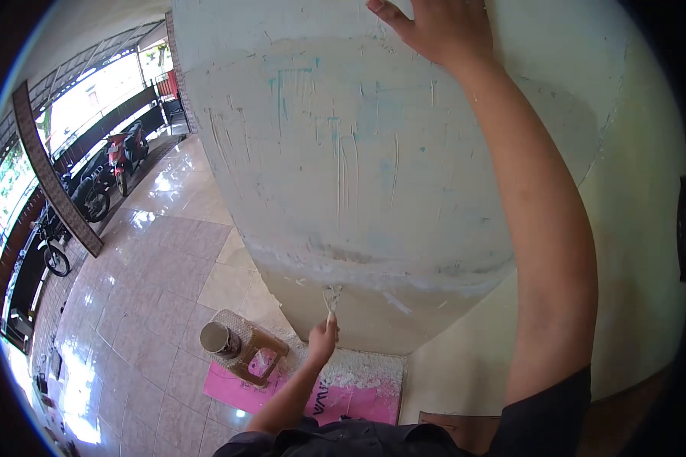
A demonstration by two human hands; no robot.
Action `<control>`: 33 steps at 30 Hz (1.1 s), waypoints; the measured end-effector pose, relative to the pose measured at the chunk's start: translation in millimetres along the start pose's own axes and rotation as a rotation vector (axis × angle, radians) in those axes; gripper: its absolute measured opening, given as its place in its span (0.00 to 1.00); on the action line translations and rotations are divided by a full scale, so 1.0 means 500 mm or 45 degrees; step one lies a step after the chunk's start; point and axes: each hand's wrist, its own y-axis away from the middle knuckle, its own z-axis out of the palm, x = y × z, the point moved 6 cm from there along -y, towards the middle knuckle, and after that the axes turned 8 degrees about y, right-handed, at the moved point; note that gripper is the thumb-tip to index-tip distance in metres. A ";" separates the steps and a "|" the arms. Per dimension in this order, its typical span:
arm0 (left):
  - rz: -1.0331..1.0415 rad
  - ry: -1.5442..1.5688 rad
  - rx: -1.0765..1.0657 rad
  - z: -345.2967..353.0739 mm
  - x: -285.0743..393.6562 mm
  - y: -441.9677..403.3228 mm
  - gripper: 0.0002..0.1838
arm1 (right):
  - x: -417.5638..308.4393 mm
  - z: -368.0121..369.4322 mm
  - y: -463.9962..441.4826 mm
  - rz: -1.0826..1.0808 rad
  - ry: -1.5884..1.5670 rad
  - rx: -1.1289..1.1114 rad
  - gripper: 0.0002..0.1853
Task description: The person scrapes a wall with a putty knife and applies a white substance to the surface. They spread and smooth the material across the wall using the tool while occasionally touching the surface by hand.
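My left hand [322,341] is wrapped round the handle of a scraper [331,298], whose blade end touches the lower part of the wall [366,175]. Scratches, bluish marks and a rough whitish band show on the wall's surface. High up, my right hand [450,29] rests against the wall with its thumb spread away from the other fingers, which are partly cut off by the frame's top edge. Nothing shows in that hand.
A tan stool [258,356] with a can [219,340] on it stands at the lower left. Beneath lies a pink sheet [358,402] strewn with whitish flakes. Motorcycles [122,156] stand beyond a brown pillar [53,171] on the tiled floor [152,289].
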 end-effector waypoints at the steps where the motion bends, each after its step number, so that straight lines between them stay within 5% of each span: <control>1: 0.022 0.053 0.020 -0.004 0.045 0.000 0.30 | 0.000 0.005 0.001 -0.001 -0.006 -0.001 0.35; 3: 0.041 0.102 0.043 -0.018 0.115 0.009 0.27 | 0.001 0.006 0.003 0.004 -0.009 0.031 0.35; 5: -0.292 0.488 -0.211 -0.001 0.126 0.027 0.20 | 0.001 -0.009 0.004 0.004 -0.027 0.001 0.35; 8: -0.408 0.563 -0.182 0.002 0.103 0.051 0.18 | -0.001 -0.009 0.009 0.007 -0.029 -0.019 0.35; 12: -0.322 0.593 -0.063 0.005 0.077 0.074 0.20 | 0.005 0.011 0.005 -0.005 -0.026 0.097 0.35; 14: 0.026 0.552 0.119 -0.011 0.157 0.089 0.21 | 0.005 -0.012 0.004 0.007 -0.042 0.023 0.35; 21: 0.888 0.204 -0.114 0.007 0.642 0.085 0.28 | 0.007 0.010 0.005 0.007 -0.065 0.043 0.35; 25: 0.905 0.225 -0.162 0.031 0.783 0.051 0.28 | 0.004 0.017 0.009 0.001 -0.062 0.021 0.35; 28: 0.820 0.176 -0.231 0.046 0.742 0.003 0.28 | 0.003 0.012 0.013 -0.010 -0.058 0.157 0.35; 33: 0.526 0.108 -0.152 0.045 0.433 -0.047 0.28 | 0.003 -0.003 0.011 0.003 -0.045 0.037 0.35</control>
